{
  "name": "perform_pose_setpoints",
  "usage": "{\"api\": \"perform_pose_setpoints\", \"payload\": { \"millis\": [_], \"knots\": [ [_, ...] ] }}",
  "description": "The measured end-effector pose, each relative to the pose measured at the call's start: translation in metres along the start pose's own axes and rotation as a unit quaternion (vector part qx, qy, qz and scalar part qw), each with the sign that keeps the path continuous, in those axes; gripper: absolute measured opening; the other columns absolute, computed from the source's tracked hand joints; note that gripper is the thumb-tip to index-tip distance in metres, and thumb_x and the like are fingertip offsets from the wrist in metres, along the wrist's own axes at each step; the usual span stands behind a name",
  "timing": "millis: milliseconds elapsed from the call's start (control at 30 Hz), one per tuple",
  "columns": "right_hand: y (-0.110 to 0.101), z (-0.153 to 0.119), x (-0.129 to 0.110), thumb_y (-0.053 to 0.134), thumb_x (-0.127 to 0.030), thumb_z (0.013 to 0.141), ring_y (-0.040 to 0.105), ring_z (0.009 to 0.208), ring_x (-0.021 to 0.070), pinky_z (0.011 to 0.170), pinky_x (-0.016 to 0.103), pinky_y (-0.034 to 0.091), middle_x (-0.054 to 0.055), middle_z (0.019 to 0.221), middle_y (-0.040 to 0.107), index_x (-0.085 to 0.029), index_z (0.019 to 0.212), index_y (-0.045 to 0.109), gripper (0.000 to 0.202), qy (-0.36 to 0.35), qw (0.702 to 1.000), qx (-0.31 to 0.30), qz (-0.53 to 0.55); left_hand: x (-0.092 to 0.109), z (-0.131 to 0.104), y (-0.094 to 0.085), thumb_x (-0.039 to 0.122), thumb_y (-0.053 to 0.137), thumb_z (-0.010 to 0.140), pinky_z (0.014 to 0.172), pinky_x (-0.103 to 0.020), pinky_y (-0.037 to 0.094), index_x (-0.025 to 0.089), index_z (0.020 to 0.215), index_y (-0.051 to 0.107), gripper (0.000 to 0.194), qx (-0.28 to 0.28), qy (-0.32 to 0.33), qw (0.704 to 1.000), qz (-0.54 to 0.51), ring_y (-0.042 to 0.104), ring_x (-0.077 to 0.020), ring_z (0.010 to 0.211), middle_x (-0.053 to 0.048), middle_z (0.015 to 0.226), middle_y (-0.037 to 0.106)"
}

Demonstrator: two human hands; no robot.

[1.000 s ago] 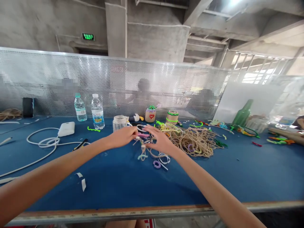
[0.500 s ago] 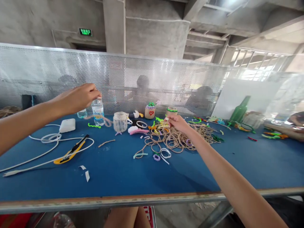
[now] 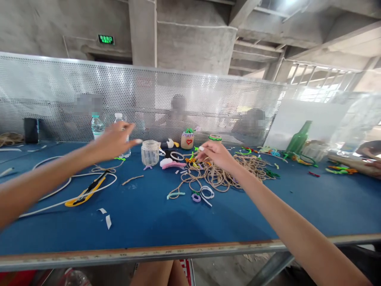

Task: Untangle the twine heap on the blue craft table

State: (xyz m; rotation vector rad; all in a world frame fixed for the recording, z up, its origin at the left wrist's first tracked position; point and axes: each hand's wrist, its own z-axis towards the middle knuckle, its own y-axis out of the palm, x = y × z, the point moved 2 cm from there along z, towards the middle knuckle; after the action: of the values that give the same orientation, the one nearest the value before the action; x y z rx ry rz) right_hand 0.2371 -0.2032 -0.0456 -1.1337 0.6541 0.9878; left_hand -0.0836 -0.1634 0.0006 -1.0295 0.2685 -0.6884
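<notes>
The left hand [image 3: 117, 139] is hovering over the left part of a blue tabletop [image 3: 143, 226] and is appearing blurred. Its thumb and index finger are pointing to the right, with a wide gap between their tips. The hand is partly covering a clear plastic bottle with a white cap [image 3: 118, 116]. A clear plastic bottle with a teal cap [image 3: 97, 126] is standing just to the left of it.

The right hand [image 3: 216, 154] is hanging at the left end of a tangled heap of brown twine [image 3: 250, 172], right of centre. Its fingers are bending and lying close together; whether they are gripping a strand cannot be told.

A clear ribbed glass jar [image 3: 150, 154] is standing upright between the hands. A curved pink strip with a fluffy white end [image 3: 172, 164] is lying between the jar and the heap. A beige jar with a red heart [image 3: 187, 142] is standing farther back.

A yellow-and-black utility knife [image 3: 85, 196] is lying at the left, with a white cable [image 3: 44, 208] crossing it. A short length of brown twine [image 3: 132, 180] is lying between knife and jar. A flat white coil [image 3: 207, 192] and a small purple coil [image 3: 195, 197] are lying side by side in front of the heap.
</notes>
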Motion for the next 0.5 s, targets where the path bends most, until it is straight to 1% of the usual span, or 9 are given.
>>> {"api": "perform_pose_setpoints", "payload": {
  "millis": [100, 167, 200, 233, 300, 367, 433, 467, 500],
  "knots": [
    [0.028, 0.002, -0.037, 0.046, -0.021, 0.091, 0.066, 0.068, 0.0112, 0.067, 0.025, 0.053, 0.004, 0.079, 0.069, -0.018, 0.084, 0.052, 0.01, -0.113, 0.991, -0.062, -0.027, 0.06, 0.016, 0.036, 0.047, 0.051, 0.086, 0.095, -0.04, 0.042, 0.009, 0.14, 0.032, 0.069, -0.055, 0.029, 0.997, -0.054, 0.05, -0.0324, 0.117, -0.019, 0.131, 0.048],
    [0.035, 0.0, -0.057, 0.046, -0.02, 0.091, 0.065, 0.068, 0.0106, 0.066, 0.024, 0.05, 0.002, 0.075, 0.068, -0.019, 0.087, 0.049, 0.005, -0.177, 0.98, -0.048, -0.074, 0.092, 0.025, 0.053, 0.033, 0.046, 0.089, 0.085, -0.035, 0.044, 0.009, 0.115, 0.055, 0.036, -0.095, 0.037, 0.984, -0.149, 0.059, -0.0273, 0.099, -0.015, 0.103, 0.062],
    [0.034, -0.001, -0.063, 0.046, -0.019, 0.09, 0.064, 0.066, 0.0103, 0.066, 0.023, 0.049, 0.0, 0.073, 0.067, -0.019, 0.091, 0.047, 0.002, -0.194, 0.974, -0.041, -0.107, 0.103, 0.028, 0.056, 0.029, 0.041, 0.091, 0.076, -0.032, 0.045, 0.011, 0.101, 0.06, 0.028, -0.108, 0.039, 0.979, -0.169, 0.061, -0.0227, 0.084, -0.01, 0.086, 0.063],
    [0.031, -0.003, -0.067, 0.046, -0.018, 0.09, 0.063, 0.063, 0.0101, 0.065, 0.024, 0.048, -0.001, 0.071, 0.066, -0.019, 0.096, 0.046, 0.006, -0.2, 0.968, -0.039, -0.143, 0.11, 0.029, 0.057, 0.026, 0.036, 0.093, 0.068, -0.029, 0.045, 0.013, 0.09, 0.061, 0.029, -0.119, 0.038, 0.973, -0.191, 0.06, -0.0186, 0.07, -0.006, 0.07, 0.059],
    [0.018, -0.005, -0.063, 0.044, -0.017, 0.09, 0.059, 0.057, 0.0105, 0.063, 0.025, 0.045, -0.002, 0.069, 0.066, -0.019, 0.111, 0.043, 0.022, -0.189, 0.955, -0.041, -0.225, 0.107, 0.026, 0.05, 0.024, 0.03, 0.095, 0.053, -0.025, 0.04, 0.015, 0.079, 0.059, 0.034, -0.129, 0.018, 0.955, -0.265, 0.051, -0.012, 0.049, 0.002, 0.051, 0.046],
    [-0.007, -0.003, -0.047, 0.043, -0.016, 0.089, 0.057, 0.055, 0.0125, 0.059, 0.026, 0.041, -0.001, 0.068, 0.065, -0.019, 0.124, 0.041, 0.035, -0.16, 0.934, -0.026, -0.319, 0.087, 0.02, 0.03, 0.021, 0.032, 0.096, 0.047, -0.021, 0.035, 0.014, 0.074, 0.055, 0.032, -0.092, -0.035, 0.913, -0.396, 0.044, -0.0074, 0.041, 0.005, 0.046, 0.038],
    [-0.043, 0.001, -0.019, 0.043, -0.017, 0.088, 0.055, 0.055, 0.0149, 0.056, 0.027, 0.038, 0.002, 0.065, 0.063, -0.018, 0.122, 0.048, 0.035, -0.108, 0.903, 0.014, -0.416, 0.054, 0.011, -0.001, 0.016, 0.027, 0.098, 0.049, -0.017, 0.033, 0.012, 0.074, 0.052, 0.034, 0.022, -0.091, 0.87, -0.484, 0.041, -0.003, 0.041, 0.007, 0.045, 0.035],
    [-0.063, 0.003, -0.004, 0.045, -0.016, 0.086, 0.056, 0.057, 0.0152, 0.057, 0.027, 0.037, 0.002, 0.066, 0.064, -0.019, 0.116, 0.054, 0.032, -0.08, 0.896, 0.023, -0.436, 0.037, 0.007, -0.019, 0.013, 0.018, 0.099, 0.052, -0.014, 0.033, 0.01, 0.074, 0.05, 0.041, 0.097, -0.112, 0.853, -0.5, 0.036, 0.0, 0.04, 0.009, 0.045, 0.029],
    [-0.083, 0.004, 0.012, 0.047, -0.012, 0.082, 0.057, 0.059, 0.0159, 0.058, 0.028, 0.038, 0.003, 0.066, 0.064, -0.018, 0.105, 0.06, 0.027, -0.06, 0.896, 0.032, -0.438, 0.022, 0.002, -0.036, 0.012, 0.008, 0.099, 0.057, -0.013, 0.034, 0.008, 0.077, 0.05, 0.048, 0.161, -0.123, 0.844, -0.496, 0.035, 0.0018, 0.042, 0.009, 0.047, 0.03]
  ]
}}
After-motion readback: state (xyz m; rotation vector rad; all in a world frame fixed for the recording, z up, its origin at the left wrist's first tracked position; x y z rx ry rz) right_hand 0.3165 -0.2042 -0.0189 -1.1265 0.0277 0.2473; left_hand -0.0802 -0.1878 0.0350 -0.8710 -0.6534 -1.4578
